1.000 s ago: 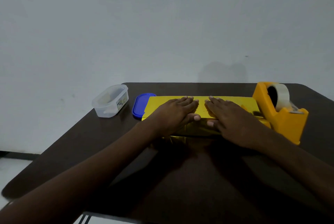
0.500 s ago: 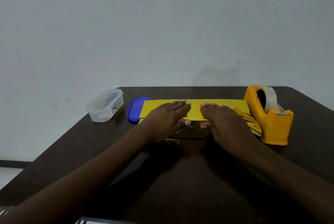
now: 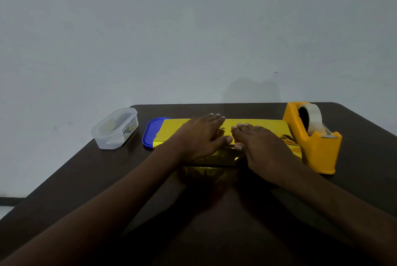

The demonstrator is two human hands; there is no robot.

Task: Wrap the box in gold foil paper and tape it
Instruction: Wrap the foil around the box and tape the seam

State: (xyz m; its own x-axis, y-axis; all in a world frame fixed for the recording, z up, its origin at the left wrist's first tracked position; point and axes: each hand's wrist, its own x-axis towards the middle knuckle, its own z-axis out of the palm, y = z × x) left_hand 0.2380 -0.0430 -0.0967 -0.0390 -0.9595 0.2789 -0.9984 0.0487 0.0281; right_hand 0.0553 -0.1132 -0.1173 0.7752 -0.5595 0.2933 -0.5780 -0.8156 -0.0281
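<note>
Both bare forearms reach forward over the dark brown wooden desk and converge on the long flat box wrapped in shiny gold foil paper, which lies crosswise near the far edge. The left hand lies palm down on the box's top, fingers straight and close together, pointing away and slightly to the right, the thumb stretched out toward the other hand. The right hand lies flat just beside it, fingers straight and angled slightly left, its thumb almost meeting the left one; neither hand curls round anything, both simply press on the foil. A loose flap of foil spreads on the desk in front of the box, in shadow between the wrists. Just beside the box's right end stands an orange plastic tape dispenser carrying a roll of clear tape. At the left end a blue plastic lid lies partly under the foil, and farther left sits a clear plastic container.
</note>
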